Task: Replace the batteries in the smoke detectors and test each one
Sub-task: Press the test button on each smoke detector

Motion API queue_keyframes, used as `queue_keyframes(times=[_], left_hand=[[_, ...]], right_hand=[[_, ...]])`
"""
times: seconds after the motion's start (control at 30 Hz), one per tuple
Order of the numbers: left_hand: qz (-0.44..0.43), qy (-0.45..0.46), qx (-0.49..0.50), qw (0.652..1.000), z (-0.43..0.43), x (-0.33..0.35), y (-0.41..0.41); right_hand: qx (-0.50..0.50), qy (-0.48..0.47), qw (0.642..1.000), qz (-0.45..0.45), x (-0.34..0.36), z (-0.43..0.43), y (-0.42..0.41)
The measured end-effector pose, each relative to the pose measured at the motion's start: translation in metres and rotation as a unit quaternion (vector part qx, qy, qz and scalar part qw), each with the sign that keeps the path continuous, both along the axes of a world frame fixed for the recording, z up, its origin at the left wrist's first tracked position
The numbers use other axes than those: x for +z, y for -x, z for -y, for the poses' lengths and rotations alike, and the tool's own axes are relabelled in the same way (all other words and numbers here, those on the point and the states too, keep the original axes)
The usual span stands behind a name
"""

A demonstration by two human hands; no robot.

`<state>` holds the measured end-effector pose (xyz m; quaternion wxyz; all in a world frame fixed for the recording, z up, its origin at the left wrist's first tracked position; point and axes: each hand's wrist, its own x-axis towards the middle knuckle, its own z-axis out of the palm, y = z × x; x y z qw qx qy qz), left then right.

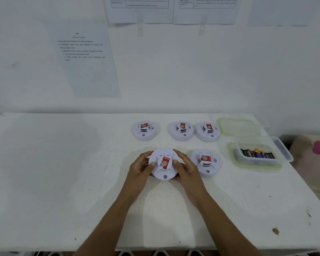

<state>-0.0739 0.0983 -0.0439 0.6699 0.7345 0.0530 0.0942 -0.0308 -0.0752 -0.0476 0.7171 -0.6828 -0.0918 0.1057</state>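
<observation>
White table (63,172); left hand (139,168), right hand (186,169), fingers (181,155) curled round one smoke detector (164,173).

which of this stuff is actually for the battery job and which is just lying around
For the job: held smoke detector, in left hand and right hand; four other detectors; batteries in clear tub.
Lying about: loose lid, pink object, wall papers.

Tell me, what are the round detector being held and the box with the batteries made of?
The held detector looks like moulded white plastic, smooth and faintly shiny: crisp ribs, uniform colour. The battery box seems to be thin clear plastic, since the batteries show through its walls, though the picture alone cannot rule out glass.
</observation>
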Motion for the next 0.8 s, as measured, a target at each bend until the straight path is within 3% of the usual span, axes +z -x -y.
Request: queue_keyframes(times=[0.8], left_hand=[[0.005, 0.000, 0.001, 1.000, 0.0002, -0.0005, -0.0002]], right_hand=[[-0.002, 0.027, 1.000, 0.009, 0.0019, -0.0009, 0.0017]])
